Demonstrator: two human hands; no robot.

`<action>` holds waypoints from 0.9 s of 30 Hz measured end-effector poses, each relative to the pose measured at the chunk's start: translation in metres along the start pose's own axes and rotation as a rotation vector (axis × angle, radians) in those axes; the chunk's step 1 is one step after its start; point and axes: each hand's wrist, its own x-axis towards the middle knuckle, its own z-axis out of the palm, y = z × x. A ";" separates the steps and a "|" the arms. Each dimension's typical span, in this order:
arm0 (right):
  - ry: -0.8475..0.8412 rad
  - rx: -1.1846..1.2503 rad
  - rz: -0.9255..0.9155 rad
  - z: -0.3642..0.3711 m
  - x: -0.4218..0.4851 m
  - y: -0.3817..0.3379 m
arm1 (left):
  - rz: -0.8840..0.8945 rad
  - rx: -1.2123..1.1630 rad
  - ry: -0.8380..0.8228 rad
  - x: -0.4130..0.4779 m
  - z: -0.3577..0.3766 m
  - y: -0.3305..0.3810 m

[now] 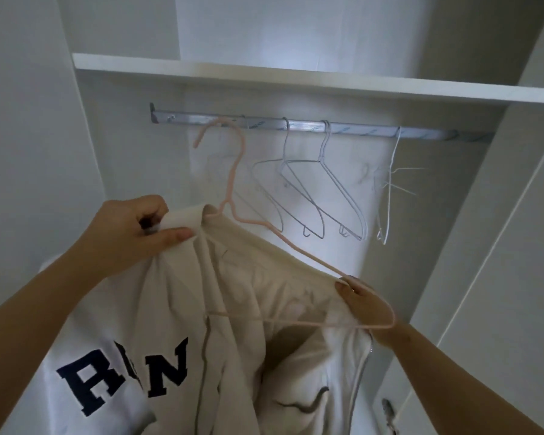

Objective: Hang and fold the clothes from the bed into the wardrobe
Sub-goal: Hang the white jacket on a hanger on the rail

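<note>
A cream zip-up sweatshirt [176, 324] with dark blue letters on it hangs in front of me, partly draped over a pink hanger [233, 171]. My left hand [129, 233] pinches the garment's collar at the upper left. My right hand [363, 306] grips the hanger's right shoulder end together with the fabric there. The hanger's hook is raised just below the silver wardrobe rail [358, 128], and I cannot tell whether it touches the rail.
Three empty white wire hangers [324, 189] hang on the rail to the right of the pink hook. A white shelf [264, 78] runs above the rail. White wardrobe walls close in at left and right, with a door edge [500, 233] at the right.
</note>
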 end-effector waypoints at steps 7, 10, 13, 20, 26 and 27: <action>0.072 -0.094 0.130 -0.026 0.001 -0.002 | 0.197 0.272 -0.192 0.000 0.028 0.005; 0.151 -0.106 0.179 -0.022 0.001 -0.013 | 0.008 0.443 -0.314 -0.001 0.052 0.009; 0.191 -0.075 0.187 -0.016 0.000 -0.035 | -0.093 0.491 -0.330 -0.006 0.074 0.016; -0.175 0.165 -0.041 0.034 -0.029 -0.110 | -0.281 0.106 -0.183 -0.021 0.100 0.026; 0.327 -0.329 -0.389 0.030 -0.021 -0.104 | -0.234 -0.114 -0.060 -0.023 0.073 0.031; 0.353 -0.451 -0.369 0.029 -0.020 -0.102 | -0.216 -0.135 -0.046 -0.023 0.068 0.031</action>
